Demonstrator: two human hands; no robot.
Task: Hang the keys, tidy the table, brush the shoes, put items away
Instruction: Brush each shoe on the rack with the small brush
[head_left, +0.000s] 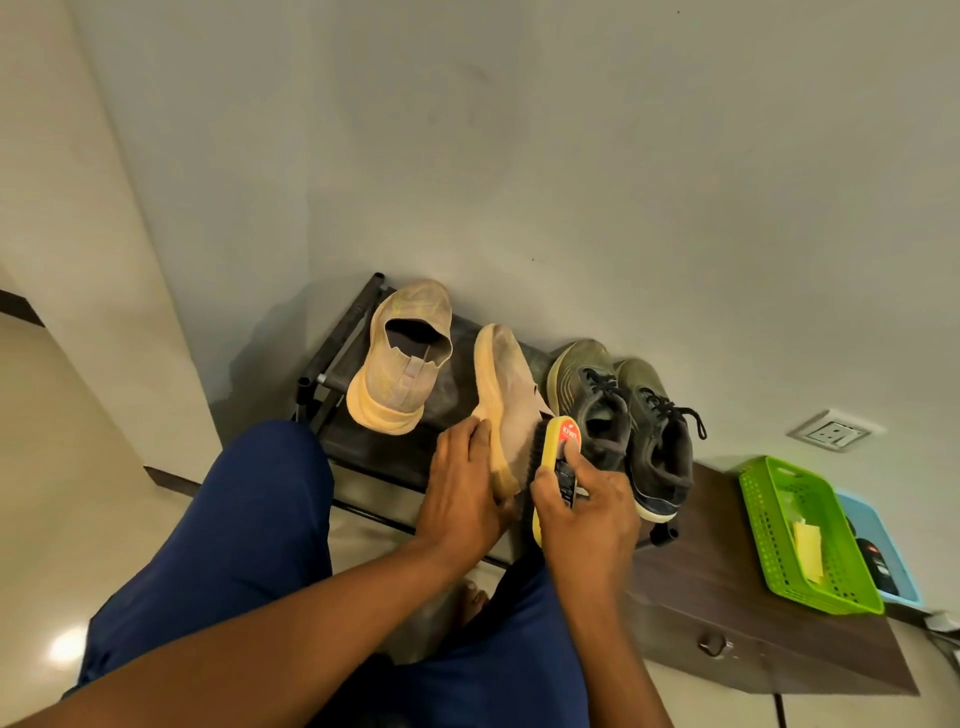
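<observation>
A beige slip-on shoe (506, 395) stands tipped on its side on the dark shoe rack (343, 332). My left hand (465, 486) grips its heel and sole edge. My right hand (584, 512) holds a yellow shoe brush (558, 441) with a red label, its dark bristles pressed against the shoe's upper. The matching beige shoe (402, 358) sits upright to the left on the rack. A pair of dark olive lace-up sneakers (631, 421) stands to the right of the brush.
A dark wooden cabinet top (727, 571) to the right carries a green plastic basket (802, 535) with yellow items and a blue tray (883, 551) holding dark objects. A wall socket (831, 431) sits above. My blue-trousered knee (249, 509) is at lower left.
</observation>
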